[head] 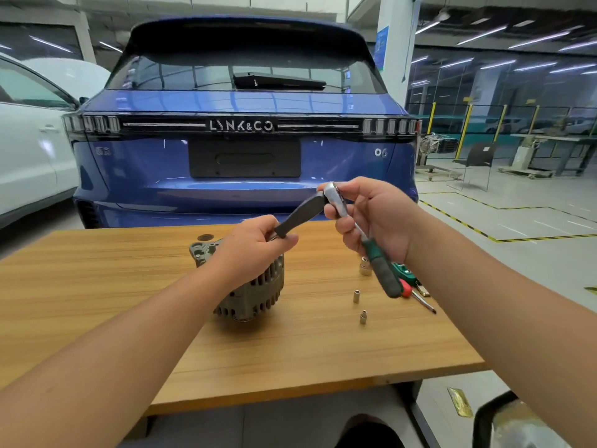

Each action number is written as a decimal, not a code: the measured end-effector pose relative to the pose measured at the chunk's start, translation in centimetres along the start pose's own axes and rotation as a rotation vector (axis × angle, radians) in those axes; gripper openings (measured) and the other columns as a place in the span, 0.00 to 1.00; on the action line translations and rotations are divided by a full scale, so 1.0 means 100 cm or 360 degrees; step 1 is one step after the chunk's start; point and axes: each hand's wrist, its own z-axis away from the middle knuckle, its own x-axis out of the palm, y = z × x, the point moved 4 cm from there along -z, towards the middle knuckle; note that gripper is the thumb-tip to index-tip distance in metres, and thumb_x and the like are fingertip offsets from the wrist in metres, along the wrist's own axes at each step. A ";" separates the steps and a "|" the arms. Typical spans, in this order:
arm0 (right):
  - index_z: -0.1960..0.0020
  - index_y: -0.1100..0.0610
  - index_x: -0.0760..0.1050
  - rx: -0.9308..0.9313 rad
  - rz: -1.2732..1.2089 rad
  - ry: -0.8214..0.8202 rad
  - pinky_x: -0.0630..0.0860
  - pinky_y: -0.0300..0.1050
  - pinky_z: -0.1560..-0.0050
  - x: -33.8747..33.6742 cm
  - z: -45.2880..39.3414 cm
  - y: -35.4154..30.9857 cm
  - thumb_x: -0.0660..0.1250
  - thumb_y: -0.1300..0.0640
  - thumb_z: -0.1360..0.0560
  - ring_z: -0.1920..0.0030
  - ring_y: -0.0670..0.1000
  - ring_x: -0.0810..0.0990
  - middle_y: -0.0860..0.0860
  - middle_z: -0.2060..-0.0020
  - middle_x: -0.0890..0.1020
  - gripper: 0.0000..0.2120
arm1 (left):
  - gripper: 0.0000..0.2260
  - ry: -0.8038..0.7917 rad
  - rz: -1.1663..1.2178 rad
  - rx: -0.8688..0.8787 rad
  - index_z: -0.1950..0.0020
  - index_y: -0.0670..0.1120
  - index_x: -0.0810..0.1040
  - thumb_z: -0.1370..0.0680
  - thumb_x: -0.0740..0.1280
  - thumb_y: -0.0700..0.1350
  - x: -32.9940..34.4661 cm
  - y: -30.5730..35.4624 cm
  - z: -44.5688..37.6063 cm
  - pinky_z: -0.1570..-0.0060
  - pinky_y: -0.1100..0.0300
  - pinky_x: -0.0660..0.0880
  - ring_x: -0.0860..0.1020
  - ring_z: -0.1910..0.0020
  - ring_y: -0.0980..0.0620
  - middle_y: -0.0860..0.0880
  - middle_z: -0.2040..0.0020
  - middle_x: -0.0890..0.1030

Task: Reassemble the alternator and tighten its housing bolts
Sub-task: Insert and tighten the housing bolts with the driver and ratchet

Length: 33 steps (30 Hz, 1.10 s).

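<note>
On the wooden counter [97, 302] our left hand [255, 250] hides half the alternator [252, 295], gripping a dark bar [302, 215]; our right hand [371, 221] grips the ratchet [337, 198].

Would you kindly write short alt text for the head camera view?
Both hands hold a ratchet above a wooden table: the right hand grips its head, the left hand holds a dark bar attached there. An alternator sits below, sockets beside it.

Setting: car repair workshop or training garage. Evidence: glossy blue SUV [242, 124] parked tail-on, white car [29, 150] beside it, yellow-and-black hazard floor striping [478, 232], yellow safety posts [465, 130], ceiling strip lights, possibly engine stands [436, 150] at the blurred rear.
</note>
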 end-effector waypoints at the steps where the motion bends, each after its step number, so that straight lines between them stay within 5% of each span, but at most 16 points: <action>1: 0.40 0.58 0.76 0.0004 0.0034 0.0015 0.72 0.36 0.76 -0.002 0.002 0.001 0.62 0.52 0.20 0.74 0.45 0.74 0.53 0.62 0.83 0.13 | 0.12 -0.0013 -0.0044 0.0009 0.53 0.53 0.77 0.22 0.69 0.61 0.001 0.001 0.000 0.67 0.61 0.71 0.75 0.70 0.62 0.55 0.66 0.77; 5: 0.38 0.59 0.74 -0.0016 -0.0029 0.0013 0.71 0.36 0.76 -0.007 0.011 0.002 0.61 0.55 0.21 0.74 0.46 0.74 0.54 0.63 0.82 0.15 | 0.19 -0.0099 0.0002 0.0025 0.50 0.57 0.77 0.25 0.62 0.70 0.006 0.009 0.005 0.66 0.63 0.72 0.76 0.67 0.63 0.56 0.64 0.79; 10: 0.38 0.59 0.73 -0.0016 -0.0043 0.0058 0.70 0.36 0.78 -0.009 0.020 0.000 0.60 0.56 0.22 0.75 0.46 0.73 0.53 0.64 0.81 0.14 | 0.15 -0.0093 -0.0020 0.0095 0.52 0.56 0.76 0.17 0.56 0.64 0.014 0.017 0.010 0.70 0.65 0.70 0.74 0.71 0.64 0.60 0.69 0.76; 15: 0.40 0.59 0.73 -0.0019 0.0043 0.0091 0.69 0.36 0.78 -0.014 0.027 -0.001 0.59 0.57 0.22 0.76 0.46 0.72 0.53 0.65 0.81 0.13 | 0.15 -0.0092 0.0022 0.0120 0.54 0.54 0.76 0.16 0.59 0.61 0.019 0.019 0.010 0.65 0.56 0.70 0.73 0.71 0.62 0.60 0.69 0.75; 24: 0.40 0.57 0.73 -0.0101 -0.0031 0.0212 0.69 0.36 0.77 -0.037 0.035 -0.011 0.60 0.57 0.22 0.75 0.46 0.71 0.53 0.63 0.82 0.12 | 0.13 -0.0054 -0.0032 0.0095 0.52 0.54 0.77 0.17 0.60 0.60 0.031 0.017 0.011 0.65 0.58 0.69 0.72 0.72 0.63 0.59 0.71 0.75; 29: 0.44 0.59 0.75 -0.0026 0.0020 0.0386 0.70 0.36 0.76 -0.056 0.032 0.002 0.61 0.62 0.23 0.73 0.45 0.72 0.53 0.62 0.83 0.09 | 0.20 -0.0058 0.0137 0.0037 0.53 0.53 0.77 0.22 0.60 0.68 0.052 0.020 0.007 0.64 0.55 0.71 0.71 0.72 0.61 0.56 0.67 0.74; 33: 0.34 0.66 0.69 -0.0012 -0.0027 0.0575 0.70 0.34 0.75 -0.077 0.030 0.016 0.58 0.68 0.23 0.73 0.44 0.72 0.57 0.57 0.83 0.17 | 0.25 -0.0097 0.0417 -0.0177 0.53 0.49 0.78 0.25 0.60 0.71 0.080 0.016 0.008 0.67 0.56 0.68 0.68 0.73 0.59 0.58 0.71 0.72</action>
